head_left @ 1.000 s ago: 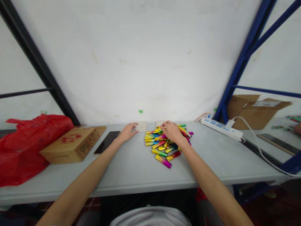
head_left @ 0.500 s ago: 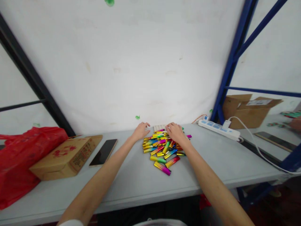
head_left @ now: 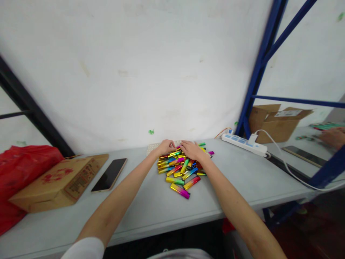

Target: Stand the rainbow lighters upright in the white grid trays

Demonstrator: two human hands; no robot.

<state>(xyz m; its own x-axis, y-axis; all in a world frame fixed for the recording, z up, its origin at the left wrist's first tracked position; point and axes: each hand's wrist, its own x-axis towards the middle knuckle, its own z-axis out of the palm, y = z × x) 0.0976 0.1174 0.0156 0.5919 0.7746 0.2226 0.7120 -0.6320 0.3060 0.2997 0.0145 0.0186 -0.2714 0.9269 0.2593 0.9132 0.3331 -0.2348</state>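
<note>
A loose pile of shiny lighters (head_left: 175, 180), coloured yellow, green, blue, red and magenta, lies on the grey table. Behind it, against the wall, is a pale tray with a grid of small holes (head_left: 153, 148), partly hidden by my hands. My left hand (head_left: 166, 146) is at the pile's back left, by the tray, its fingers curled inward; whatever they hold is hidden. Over the back of the pile my right hand (head_left: 191, 149) bends down, back of the hand up, its fingertips near the tray. What its fingers grip cannot be seen.
Left on the table are a phone (head_left: 110, 175), a cardboard box (head_left: 58, 183) and a red plastic bag (head_left: 24, 172). A power strip (head_left: 244, 144) with a white cable is at right. Beyond the blue post, another person's hand (head_left: 332, 137) is near an open carton (head_left: 272, 124).
The view has shifted slightly. My left hand has moved in towards my right, and its fingers have curled. The pale tray now shows left of my left hand.
</note>
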